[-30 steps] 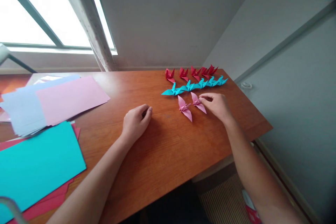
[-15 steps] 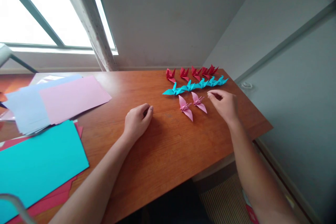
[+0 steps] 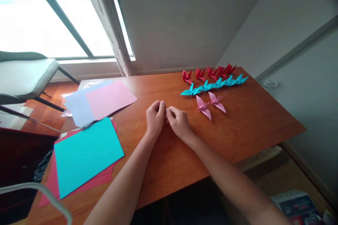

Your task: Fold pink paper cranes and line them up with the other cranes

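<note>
My left hand and my right hand meet above the middle of the wooden table, fingers curled and fingertips close together or touching. No object shows in either one. To the right of them lie two pink paper cranes, the nearer pink crane and the farther pink crane, wings spread. Behind these runs a row of several turquoise paper cranes, set close together. Farther back, several red paper cranes stand in a line near the wall.
On the left, a turquoise sheet stack lies over red sheets. Behind it, pink paper overlaps pale blue paper. A chair stands past the table's left end, and a curtain hangs by the window.
My right hand has moved left, away from the pink cranes, to meet my left hand. The view has shifted left, showing more of the chair. The cranes and paper stay put.
</note>
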Action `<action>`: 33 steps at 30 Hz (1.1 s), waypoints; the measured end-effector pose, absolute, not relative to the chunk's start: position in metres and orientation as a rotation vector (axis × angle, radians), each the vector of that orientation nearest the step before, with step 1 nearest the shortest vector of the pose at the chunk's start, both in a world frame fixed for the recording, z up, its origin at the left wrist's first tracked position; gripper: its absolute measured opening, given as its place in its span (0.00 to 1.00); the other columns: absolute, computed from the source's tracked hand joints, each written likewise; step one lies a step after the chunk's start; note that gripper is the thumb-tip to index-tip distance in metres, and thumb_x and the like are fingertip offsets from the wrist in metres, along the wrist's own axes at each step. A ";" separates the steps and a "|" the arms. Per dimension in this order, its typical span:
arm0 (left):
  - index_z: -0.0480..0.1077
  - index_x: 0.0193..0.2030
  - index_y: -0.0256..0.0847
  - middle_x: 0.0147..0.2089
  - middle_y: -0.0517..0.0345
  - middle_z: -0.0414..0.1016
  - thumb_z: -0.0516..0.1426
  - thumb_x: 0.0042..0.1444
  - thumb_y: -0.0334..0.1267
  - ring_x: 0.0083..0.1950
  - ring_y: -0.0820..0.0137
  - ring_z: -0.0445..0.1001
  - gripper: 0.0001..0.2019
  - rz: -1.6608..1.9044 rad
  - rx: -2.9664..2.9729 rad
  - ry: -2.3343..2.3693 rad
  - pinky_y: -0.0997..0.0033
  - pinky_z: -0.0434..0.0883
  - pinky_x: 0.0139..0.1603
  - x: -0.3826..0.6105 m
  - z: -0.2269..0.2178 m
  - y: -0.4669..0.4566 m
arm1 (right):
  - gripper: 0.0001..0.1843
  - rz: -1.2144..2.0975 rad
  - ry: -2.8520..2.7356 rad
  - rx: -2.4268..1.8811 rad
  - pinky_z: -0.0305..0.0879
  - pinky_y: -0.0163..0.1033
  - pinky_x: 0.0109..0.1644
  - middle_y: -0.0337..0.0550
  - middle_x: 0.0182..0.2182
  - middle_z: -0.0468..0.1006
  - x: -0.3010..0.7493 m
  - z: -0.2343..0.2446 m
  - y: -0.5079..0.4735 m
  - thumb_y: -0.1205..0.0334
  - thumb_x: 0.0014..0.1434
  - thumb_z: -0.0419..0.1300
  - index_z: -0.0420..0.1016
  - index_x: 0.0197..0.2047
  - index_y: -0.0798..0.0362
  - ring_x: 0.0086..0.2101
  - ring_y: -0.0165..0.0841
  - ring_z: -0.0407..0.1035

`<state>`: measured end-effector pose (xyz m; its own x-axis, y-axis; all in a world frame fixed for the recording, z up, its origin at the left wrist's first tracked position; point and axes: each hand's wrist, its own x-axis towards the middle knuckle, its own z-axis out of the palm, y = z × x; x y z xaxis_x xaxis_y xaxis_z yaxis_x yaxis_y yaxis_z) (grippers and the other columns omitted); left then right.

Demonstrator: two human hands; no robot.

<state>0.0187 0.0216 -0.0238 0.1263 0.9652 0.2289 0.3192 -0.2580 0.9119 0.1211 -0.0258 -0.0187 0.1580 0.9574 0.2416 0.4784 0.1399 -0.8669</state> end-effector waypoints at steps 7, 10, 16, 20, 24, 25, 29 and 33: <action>0.58 0.26 0.44 0.24 0.65 0.61 0.47 0.70 0.45 0.27 0.74 0.63 0.19 1.138 1.723 1.313 0.76 0.64 0.29 0.021 -0.029 0.014 | 0.19 0.701 -1.487 -1.426 0.54 0.37 0.30 0.37 0.21 0.70 0.123 -0.029 -0.029 0.54 0.67 0.53 0.64 0.25 0.49 0.23 0.30 0.63; 0.62 0.28 0.43 0.25 0.63 0.68 0.47 0.70 0.42 0.28 0.73 0.68 0.17 1.030 1.855 1.369 0.76 0.66 0.31 0.015 -0.026 0.015 | 0.19 0.726 -1.496 -1.406 0.55 0.37 0.30 0.37 0.21 0.71 0.126 -0.028 -0.035 0.55 0.68 0.53 0.65 0.25 0.49 0.24 0.31 0.65; 0.74 0.50 0.41 0.62 0.42 0.75 0.57 0.60 0.31 0.64 0.51 0.70 0.12 0.777 2.190 1.592 0.52 0.66 0.63 -0.049 0.008 0.041 | 0.19 0.745 -1.513 -1.366 0.58 0.35 0.32 0.36 0.21 0.71 0.123 -0.026 -0.037 0.54 0.69 0.53 0.67 0.26 0.50 0.24 0.29 0.66; 0.68 0.64 0.33 0.73 0.28 0.61 0.53 0.64 0.36 0.73 0.41 0.59 0.22 -0.054 2.613 2.033 0.46 0.65 0.63 -0.087 0.028 0.056 | 0.20 0.742 -1.525 -1.352 0.57 0.36 0.31 0.36 0.21 0.71 0.123 -0.027 -0.036 0.54 0.68 0.53 0.67 0.25 0.50 0.24 0.29 0.65; 0.74 0.54 0.31 0.53 0.30 0.79 0.48 0.65 0.32 0.55 0.46 0.78 0.18 -0.274 2.571 2.021 0.54 0.73 0.49 -0.098 0.033 0.059 | 0.21 0.731 -1.531 -1.349 0.57 0.36 0.31 0.36 0.21 0.72 0.124 -0.029 -0.034 0.53 0.68 0.52 0.66 0.24 0.49 0.24 0.29 0.65; 0.75 0.52 0.30 0.50 0.30 0.80 0.47 0.65 0.31 0.52 0.47 0.80 0.18 -0.301 2.561 2.019 0.55 0.73 0.46 -0.099 0.032 0.058 | 0.21 0.727 -1.535 -1.350 0.57 0.36 0.31 0.36 0.21 0.72 0.124 -0.030 -0.034 0.53 0.68 0.52 0.66 0.24 0.49 0.24 0.29 0.65; 0.76 0.51 0.30 0.50 0.29 0.80 0.42 0.65 0.27 0.51 0.46 0.81 0.21 -0.328 2.560 2.039 0.56 0.73 0.43 -0.101 0.028 0.055 | 0.20 0.717 -1.562 -1.352 0.56 0.36 0.32 0.37 0.22 0.73 0.125 -0.034 -0.033 0.53 0.68 0.53 0.66 0.25 0.49 0.25 0.30 0.66; 0.76 0.51 0.33 0.49 0.32 0.81 0.43 0.65 0.29 0.52 0.46 0.81 0.21 -0.338 2.558 2.054 0.56 0.73 0.44 -0.105 0.027 0.055 | 0.19 0.736 -1.569 -1.357 0.57 0.36 0.32 0.37 0.22 0.73 0.124 -0.034 -0.033 0.53 0.68 0.52 0.67 0.26 0.49 0.25 0.30 0.66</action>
<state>-0.1046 0.0554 0.0273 0.2079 0.9762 -0.0613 0.9443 -0.2166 -0.2476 0.1238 -0.0331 -0.0336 0.0145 0.9686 0.2483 0.4282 0.2184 -0.8769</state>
